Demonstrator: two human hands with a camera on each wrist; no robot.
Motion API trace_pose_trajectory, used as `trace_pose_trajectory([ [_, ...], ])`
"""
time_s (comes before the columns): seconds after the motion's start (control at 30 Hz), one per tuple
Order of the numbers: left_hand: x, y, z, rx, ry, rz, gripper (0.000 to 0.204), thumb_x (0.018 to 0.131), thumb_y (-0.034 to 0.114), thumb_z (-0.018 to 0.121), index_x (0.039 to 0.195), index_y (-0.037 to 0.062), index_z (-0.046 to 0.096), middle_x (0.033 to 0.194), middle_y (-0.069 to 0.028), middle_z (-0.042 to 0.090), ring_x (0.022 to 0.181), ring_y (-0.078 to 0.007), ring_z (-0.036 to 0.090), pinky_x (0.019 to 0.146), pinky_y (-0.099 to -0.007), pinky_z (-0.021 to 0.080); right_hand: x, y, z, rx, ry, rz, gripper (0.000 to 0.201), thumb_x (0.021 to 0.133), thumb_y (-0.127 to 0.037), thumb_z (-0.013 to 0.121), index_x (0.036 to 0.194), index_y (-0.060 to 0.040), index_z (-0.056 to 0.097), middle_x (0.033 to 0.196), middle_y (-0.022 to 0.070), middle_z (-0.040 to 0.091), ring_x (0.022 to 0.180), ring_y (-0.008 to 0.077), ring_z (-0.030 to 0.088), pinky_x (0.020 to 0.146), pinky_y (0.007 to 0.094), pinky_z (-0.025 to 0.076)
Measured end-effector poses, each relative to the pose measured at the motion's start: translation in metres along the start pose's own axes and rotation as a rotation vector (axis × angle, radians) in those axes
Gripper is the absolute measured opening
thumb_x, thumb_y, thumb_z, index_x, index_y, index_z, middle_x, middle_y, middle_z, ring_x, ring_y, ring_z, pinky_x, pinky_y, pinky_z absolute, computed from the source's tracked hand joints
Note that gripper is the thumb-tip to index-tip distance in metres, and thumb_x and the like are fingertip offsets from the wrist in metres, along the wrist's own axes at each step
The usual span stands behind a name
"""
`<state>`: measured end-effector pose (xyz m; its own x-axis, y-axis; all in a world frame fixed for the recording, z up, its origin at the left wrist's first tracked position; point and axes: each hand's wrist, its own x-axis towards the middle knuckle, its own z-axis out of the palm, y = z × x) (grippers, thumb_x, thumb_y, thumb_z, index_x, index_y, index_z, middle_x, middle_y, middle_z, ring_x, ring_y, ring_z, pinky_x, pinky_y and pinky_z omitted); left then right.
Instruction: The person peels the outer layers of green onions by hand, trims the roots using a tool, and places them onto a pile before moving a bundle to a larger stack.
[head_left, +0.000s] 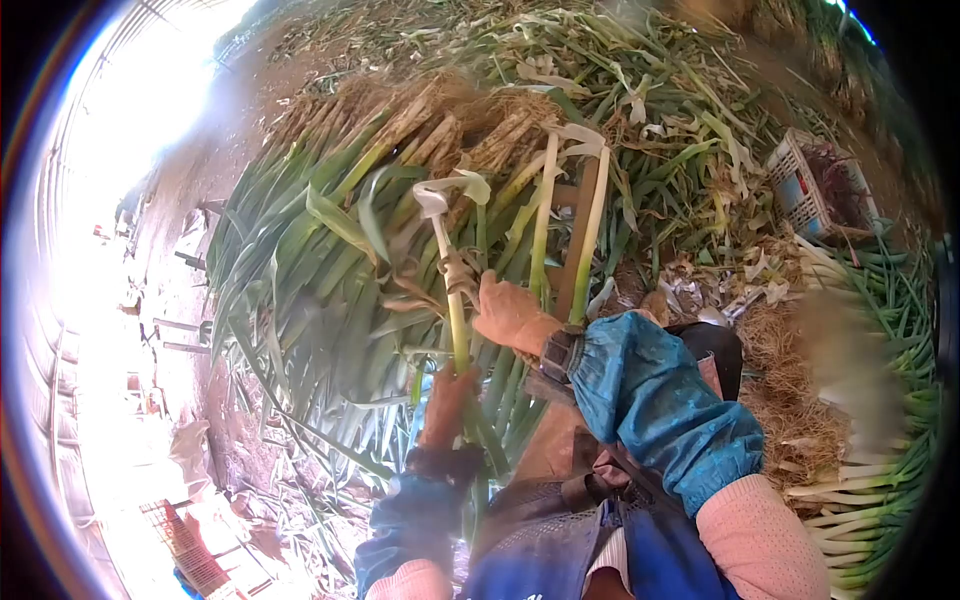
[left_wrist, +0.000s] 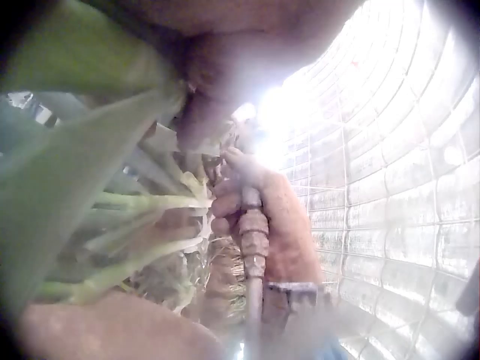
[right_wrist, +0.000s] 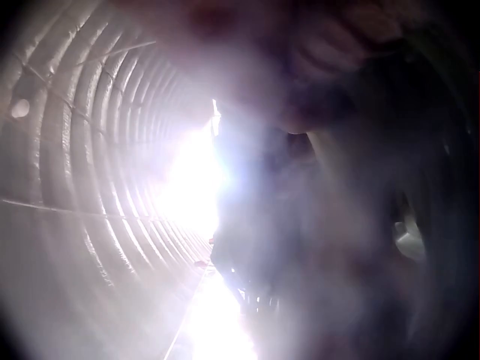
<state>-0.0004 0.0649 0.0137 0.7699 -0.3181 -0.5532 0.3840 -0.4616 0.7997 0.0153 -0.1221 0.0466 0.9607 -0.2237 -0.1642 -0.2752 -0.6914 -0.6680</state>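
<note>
My left hand (head_left: 447, 408) grips a leek (head_left: 459, 335) by its green lower part; the pale shank stands upright with a loose white layer at its top. Beside that shank my right hand (head_left: 512, 316) curls its fingers at a brownish metal fitting (head_left: 458, 275). In the left wrist view the right hand (left_wrist: 276, 225) is bent round a metal pipe (left_wrist: 253, 240), and the left hand (left_wrist: 240, 56) is a blurred shape at the top. The right wrist view is dark and blurred, with part of a hand (right_wrist: 330, 45) at the top.
A heap of leeks (head_left: 300, 230) with roots lies ahead and left. Two pale shanks (head_left: 545, 200) stand right of the hands. Leaf waste (head_left: 690, 150) is piled behind. A crate (head_left: 800, 190) stands right, above trimmed leeks (head_left: 850, 500); another crate (head_left: 185, 550) is lower left.
</note>
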Motion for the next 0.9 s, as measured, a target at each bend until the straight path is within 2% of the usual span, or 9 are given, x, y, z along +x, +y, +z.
trace_pose_trajectory([
  [0.3,-0.013,-0.008,0.009,-0.061,-0.070,0.000,0.036,0.079,0.020,0.058,0.107,-0.0007,0.054,0.067,-0.0043,0.054,0.059,-0.0126,0.050,0.052,-0.0277,0.040,0.001,0.010,-0.008,-0.072,0.042,-0.007,0.041,0.073,-0.016,0.056,0.100,0.0106,0.041,0.075,0.0245,0.063,0.072,0.0363,0.064,0.065,0.0441,0.052],
  [0.37,-0.012,0.004,0.018,-0.072,-0.089,0.010,0.036,0.077,0.018,0.057,0.108,-0.0016,0.054,0.065,-0.0046,0.051,0.055,-0.0124,0.048,0.049,-0.0253,0.038,-0.019,0.004,-0.021,-0.085,-0.002,-0.063,0.040,0.072,-0.017,0.057,0.099,0.0076,0.040,0.075,0.0261,0.061,0.072,0.0401,0.062,0.065,0.0470,0.050],
  [0.5,0.025,0.032,0.047,0.212,-0.104,0.270,0.031,0.076,0.020,0.063,0.098,-0.0012,0.057,0.074,-0.0124,0.060,0.065,-0.0225,0.057,0.056,-0.0339,0.043,-0.021,0.027,-0.025,-0.052,-0.135,0.019,0.039,0.073,-0.019,0.059,0.097,0.0055,0.041,0.072,0.0254,0.060,0.068,0.0408,0.061,0.062,0.0480,0.049],
  [0.57,0.067,0.025,0.061,0.355,-0.072,0.449,0.030,0.075,0.021,0.064,0.094,-0.0010,0.058,0.079,-0.0181,0.062,0.067,-0.0298,0.059,0.059,-0.0369,0.044,0.006,0.071,-0.031,-0.045,0.084,0.103,0.042,0.072,-0.024,0.062,0.093,0.0053,0.041,0.072,0.0260,0.059,0.071,0.0418,0.060,0.063,0.0471,0.049],
  [0.6,0.089,0.028,0.062,0.474,-0.017,0.523,0.028,0.077,0.022,0.061,0.093,-0.0012,0.059,0.080,-0.0190,0.062,0.071,-0.0306,0.059,0.064,-0.0388,0.045,0.016,0.090,-0.038,-0.106,0.204,0.127,0.043,0.072,-0.025,0.063,0.092,0.0054,0.041,0.072,0.0268,0.059,0.072,0.0425,0.060,0.063,0.0468,0.049],
  [0.63,0.108,0.036,0.059,0.594,0.037,0.594,0.027,0.078,0.022,0.057,0.092,-0.0013,0.059,0.081,-0.0200,0.062,0.075,-0.0315,0.060,0.068,-0.0407,0.046,0.018,0.097,-0.047,-0.094,0.218,0.148,0.043,0.072,-0.024,0.062,0.094,0.0059,0.042,0.075,0.0271,0.059,0.072,0.0427,0.060,0.064,0.0469,0.049],
  [0.7,0.145,0.064,0.037,0.795,0.195,0.626,0.024,0.081,0.017,0.053,0.097,-0.0010,0.058,0.092,-0.0225,0.060,0.086,-0.0373,0.057,0.074,-0.0430,0.045,0.011,0.099,-0.066,-0.065,0.233,0.197,0.043,0.072,-0.023,0.060,0.098,0.0070,0.042,0.081,0.0277,0.061,0.074,0.0432,0.060,0.067,0.0472,0.049],
  [0.77,0.166,0.089,0.016,0.788,0.454,0.848,0.023,0.083,0.012,0.049,0.101,-0.0005,0.056,0.099,-0.0225,0.055,0.094,-0.0404,0.051,0.078,-0.0459,0.043,0.002,0.093,-0.068,-0.033,0.135,0.173,0.048,0.070,-0.025,0.064,0.097,0.0072,0.042,0.079,0.0291,0.059,0.076,0.0439,0.059,0.068,0.0468,0.048],
  [0.9,0.201,0.089,-0.011,1.150,0.457,0.676,0.022,0.080,0.007,0.049,0.101,0.0000,0.053,0.101,-0.0220,0.051,0.097,-0.0401,0.049,0.081,-0.0471,0.043,-0.007,0.072,-0.055,0.081,0.055,0.100,0.052,0.070,-0.026,0.069,0.098,0.0077,0.041,0.077,0.0302,0.058,0.077,0.0456,0.058,0.069,0.0471,0.047],
])
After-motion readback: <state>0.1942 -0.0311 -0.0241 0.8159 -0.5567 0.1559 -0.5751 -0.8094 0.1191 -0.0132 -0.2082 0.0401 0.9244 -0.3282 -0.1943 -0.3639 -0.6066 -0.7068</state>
